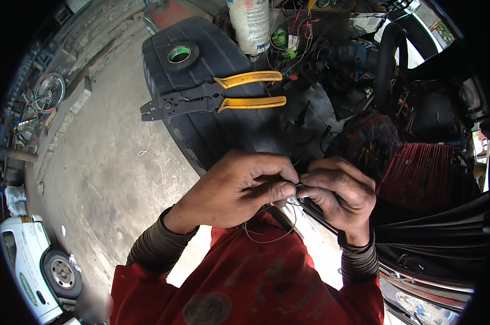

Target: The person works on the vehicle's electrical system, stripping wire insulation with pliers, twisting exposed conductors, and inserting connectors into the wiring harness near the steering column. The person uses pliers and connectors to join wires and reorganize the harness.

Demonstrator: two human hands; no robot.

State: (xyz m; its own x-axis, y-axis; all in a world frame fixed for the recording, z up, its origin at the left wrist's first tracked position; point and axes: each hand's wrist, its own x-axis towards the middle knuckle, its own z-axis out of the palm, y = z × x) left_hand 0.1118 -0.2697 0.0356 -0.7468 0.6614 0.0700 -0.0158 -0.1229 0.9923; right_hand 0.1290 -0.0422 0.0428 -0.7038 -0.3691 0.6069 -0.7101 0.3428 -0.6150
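Close together in front of my red shirt, both hands pinch a thin wire. My left hand point(245, 189) closes thumb and forefinger on it, and the fingertips of my right hand point(339, 192) meet it from the other side. A loop of the thin grey wire point(277, 238) hangs below the fingers. The bit between the fingertips is mostly hidden. Beyond my hands, wire strippers point(201, 97) with yellow handles lie across a black tire point(201, 46), jaws toward the left. A roll of black tape point(179, 55) with a green core rests flat on the same tire.
A white container point(248, 27) stands behind the tire. Tangled wires point(307, 27), a blue power tool point(358, 57) and a steering wheel point(390, 67) fill the far right. A red-corded seat point(426, 168) is at right. Bicycles point(49, 92) and a white vehicle point(31, 268) stand left.
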